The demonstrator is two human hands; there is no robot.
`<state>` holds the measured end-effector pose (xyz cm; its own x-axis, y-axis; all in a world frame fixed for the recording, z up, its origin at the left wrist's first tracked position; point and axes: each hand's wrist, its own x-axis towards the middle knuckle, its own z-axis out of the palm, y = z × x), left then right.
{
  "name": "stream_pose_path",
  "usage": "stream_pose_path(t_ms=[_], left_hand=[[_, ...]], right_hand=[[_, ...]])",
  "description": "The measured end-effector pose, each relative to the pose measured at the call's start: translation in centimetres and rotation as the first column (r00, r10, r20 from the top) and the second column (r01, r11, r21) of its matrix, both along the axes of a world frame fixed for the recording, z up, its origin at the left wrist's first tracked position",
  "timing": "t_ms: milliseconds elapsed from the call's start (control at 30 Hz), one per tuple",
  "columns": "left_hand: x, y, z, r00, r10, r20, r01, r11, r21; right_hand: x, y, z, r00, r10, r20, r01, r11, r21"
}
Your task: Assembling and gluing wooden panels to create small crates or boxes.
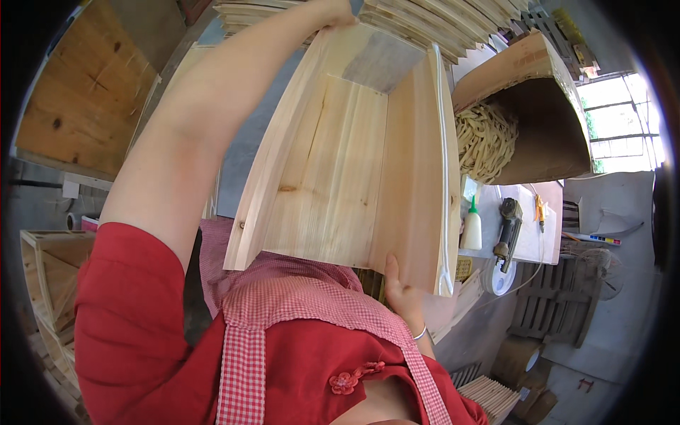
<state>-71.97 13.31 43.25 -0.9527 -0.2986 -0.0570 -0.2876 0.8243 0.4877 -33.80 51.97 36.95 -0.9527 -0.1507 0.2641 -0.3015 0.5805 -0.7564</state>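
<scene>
An unfinished-looking wooden box (326, 177) of pale, knotty boards is tilted in front of my apron, its hollow side facing me. Along the edge of its right wall (414, 170) runs a white line that looks like a bead of glue. At the far end, my left hand (338, 13) is closed on the box's upper left corner, its fingers partly hidden. Down at the near edge, my right hand (405, 301) grips the box with the thumb over the board; the other fingers are behind it.
Right of the box, a cardboard carton (531, 106) holds pale, tangled strips (487, 142). A white squeeze bottle (471, 230) with a green tip stands beside a dark power tool (508, 227) and an orange-handled tool (540, 210). Stacked boards (446, 25) lie beyond; wooden crates (57, 276) are at left.
</scene>
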Motion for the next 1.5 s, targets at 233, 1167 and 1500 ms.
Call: stream_pose_path(t_ms=[233,1167,1500], left_hand=[[0.0,-1.3,-1.4,0.913,-0.191,-0.36,0.12,0.97,-0.21],[-5.3,-2.4,-4.1,0.972,-0.207,0.109,0.232,0.808,-0.542],[16.6,-5.5,0.2,0.876,-0.35,-0.331,0.381,0.083,0.921]], right_hand=[[0.0,-0.5,1.3,0.999,0.006,0.047,-0.007,1.0,0.016],[-0.3,-0.1,1.1,0.996,0.026,0.082,-0.034,0.994,0.107],[-6.1,6.8,5.6,0.834,0.242,0.496,-0.199,0.97,-0.14]])
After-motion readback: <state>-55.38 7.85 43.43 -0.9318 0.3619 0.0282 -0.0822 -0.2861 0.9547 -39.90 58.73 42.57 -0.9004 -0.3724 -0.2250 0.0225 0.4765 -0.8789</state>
